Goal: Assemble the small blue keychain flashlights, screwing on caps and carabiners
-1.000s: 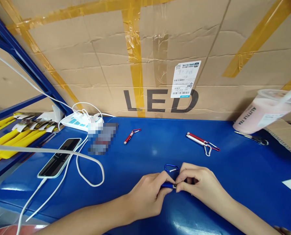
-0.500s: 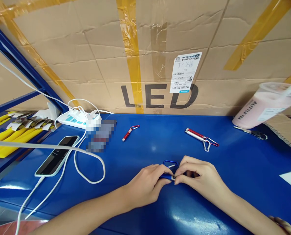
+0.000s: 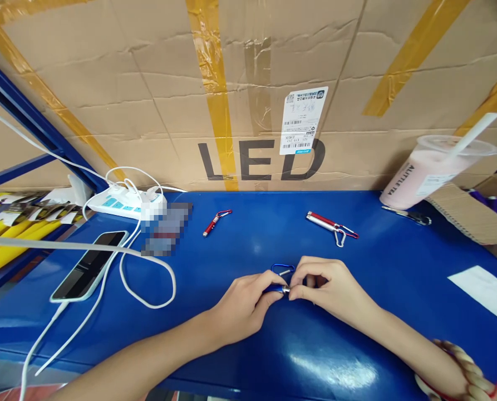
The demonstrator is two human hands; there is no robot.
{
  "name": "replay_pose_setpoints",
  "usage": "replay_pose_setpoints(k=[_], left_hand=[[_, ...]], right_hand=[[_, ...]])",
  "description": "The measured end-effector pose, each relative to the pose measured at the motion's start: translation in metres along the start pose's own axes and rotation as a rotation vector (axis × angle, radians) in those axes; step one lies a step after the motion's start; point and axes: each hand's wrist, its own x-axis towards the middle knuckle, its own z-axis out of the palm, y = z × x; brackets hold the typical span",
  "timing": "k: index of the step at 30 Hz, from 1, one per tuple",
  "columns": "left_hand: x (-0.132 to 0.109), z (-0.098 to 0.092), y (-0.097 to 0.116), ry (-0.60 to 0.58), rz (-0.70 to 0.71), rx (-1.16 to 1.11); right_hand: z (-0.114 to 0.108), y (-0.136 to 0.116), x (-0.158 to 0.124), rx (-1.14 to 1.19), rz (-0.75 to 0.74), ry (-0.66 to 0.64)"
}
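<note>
A small blue keychain flashlight [image 3: 275,288] with a carabiner clip [image 3: 283,269] lies pinched between the thumb and fingers of my left hand [image 3: 248,303]. At its silver end, my right hand [image 3: 329,284] has thumb and forefinger pressed together; any tiny part between those fingertips is hidden. Beyond my hands, a red keychain flashlight [image 3: 211,225] rests on the blue tabletop [image 3: 248,234]. Farther right, another red flashlight [image 3: 327,220] lies against a silver one [image 3: 321,223], both with carabiners.
A large cardboard box [image 3: 160,111] stands along the back. At left are a cabled phone [image 3: 90,267], a white power strip [image 3: 114,204] and yellow packaged items [image 3: 31,242]. A pink drink cup [image 3: 427,172], keys [image 3: 417,218] and white paper [image 3: 486,295] sit at right.
The view has shifted, so everything appears farther left and slightly higher. Both hands keep their pinch at the blue flashlight, and more of its silver end shows.
</note>
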Motion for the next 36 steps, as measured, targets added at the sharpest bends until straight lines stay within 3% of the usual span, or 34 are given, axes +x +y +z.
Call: replay_pose_setpoints(k=[4,9,15,24,36], left_hand=[[-0.002,0.000,0.000,-0.035,-0.024,-0.017],[-0.002,0.002,0.000,-0.013,0.064,0.008],[-0.004,0.007,-0.004,0.042,0.177,0.060],[-0.001,0.006,-0.007,0.105,0.209,0.130],[0.001,0.004,-0.005,0.086,0.097,0.046]], right_hand=[[0.000,0.003,0.000,0.019,0.016,-0.103],[-0.002,0.000,-0.002,0.064,-0.124,-0.215],[0.000,-0.008,-0.005,-0.023,-0.241,-0.203],[0.009,-0.010,-0.007,0.183,0.079,-0.298],[0.002,-0.009,-0.004,0.160,0.150,-0.307]])
